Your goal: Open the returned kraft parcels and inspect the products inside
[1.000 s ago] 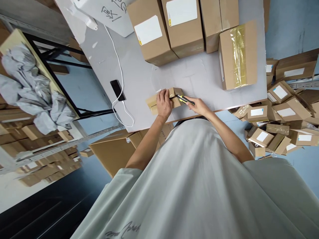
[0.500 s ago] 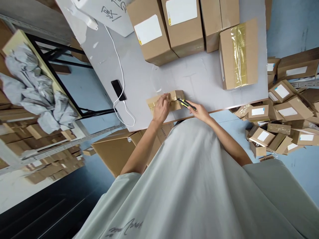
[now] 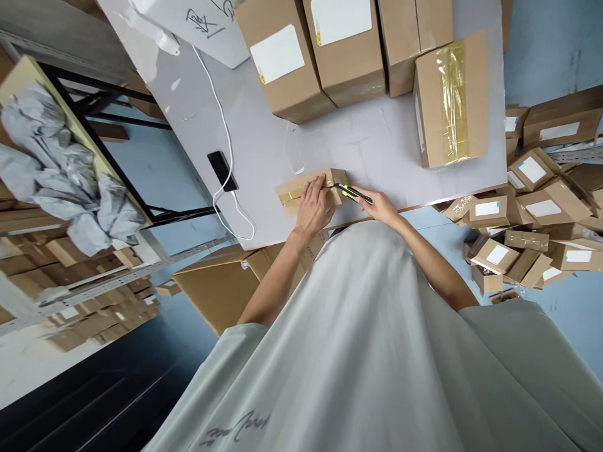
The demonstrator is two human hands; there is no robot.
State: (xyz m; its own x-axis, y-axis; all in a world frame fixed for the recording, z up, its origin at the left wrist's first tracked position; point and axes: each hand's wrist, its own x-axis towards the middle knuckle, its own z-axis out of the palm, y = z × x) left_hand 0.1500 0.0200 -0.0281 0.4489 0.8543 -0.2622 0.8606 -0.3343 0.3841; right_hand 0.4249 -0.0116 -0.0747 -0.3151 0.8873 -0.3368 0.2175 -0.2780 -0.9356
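Observation:
A small taped cardboard box lies near the front edge of the grey table. My left hand rests on its top with the fingers stretched out, holding it down and covering part of the tape. In my right hand is a yellow and black box cutter, gripped by its handle. The cutter's tip points left and touches the box near its right end, close to my left fingers. Whether the tape there is slit is too small to tell.
Large cartons stand along the table's back, and a taped carton sits at the right. A phone with a white cable lies left. Below the table edge is an open carton. Parcels are heaped at the right.
My left hand has shifted right along the box, nearer the cutter. The cutter tip has moved slightly left on the box.

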